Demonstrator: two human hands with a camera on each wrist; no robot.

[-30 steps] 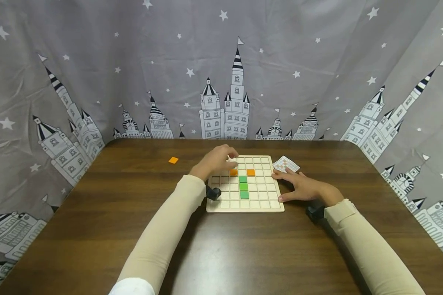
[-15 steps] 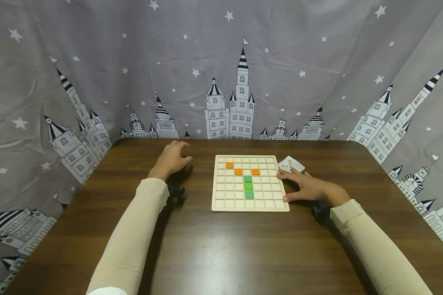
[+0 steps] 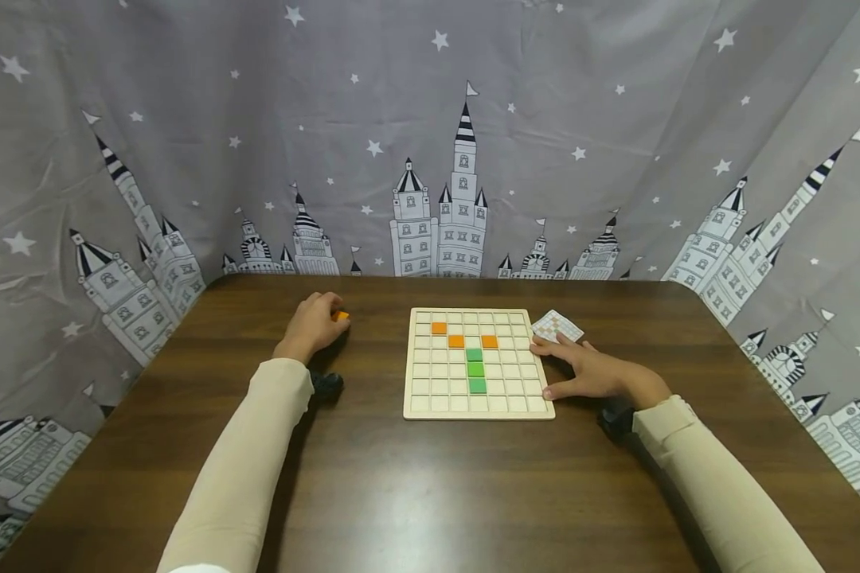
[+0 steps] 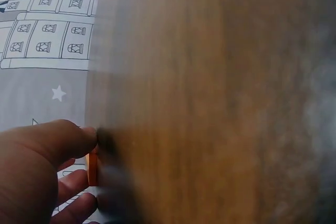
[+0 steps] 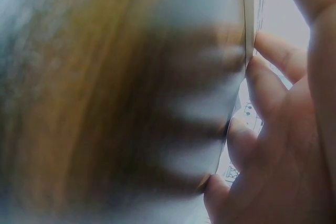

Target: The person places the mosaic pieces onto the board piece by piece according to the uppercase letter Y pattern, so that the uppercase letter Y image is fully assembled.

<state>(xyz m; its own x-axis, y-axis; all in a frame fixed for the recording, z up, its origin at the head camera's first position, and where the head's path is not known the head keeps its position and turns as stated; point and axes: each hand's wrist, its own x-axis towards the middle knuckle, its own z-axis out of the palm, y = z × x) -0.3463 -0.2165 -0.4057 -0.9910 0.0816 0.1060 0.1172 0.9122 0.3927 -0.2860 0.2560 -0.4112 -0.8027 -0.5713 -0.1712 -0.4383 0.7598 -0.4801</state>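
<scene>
Out on the left of the table, my left hand (image 3: 311, 325) is down at a square orange tile (image 3: 341, 316), which peeks out past the fingers in the head view. In the left wrist view the thumb and curled fingers close about the tile (image 4: 92, 168), seen edge-on. A cream grid board (image 3: 444, 404) lies in the middle. Orange tiles sit in its cells, one (image 3: 439, 328) at upper left, one (image 3: 456, 341) diagonally below, one (image 3: 490, 341) to the right. Green tiles (image 3: 476, 369) form a column beneath. My right hand (image 3: 589, 372) rests with spread fingers at the board's right edge.
A small white card (image 3: 557, 325) printed with a coloured pattern lies beyond my right hand, close to the board's upper right corner. The brown wooden table (image 3: 401, 493) ends at a grey curtain (image 3: 272, 103) with castles and stars.
My left hand has left the board for the far left and come down on the orange tile there. An orange tile shows in the board's upper left. The right hand stays put.
</scene>
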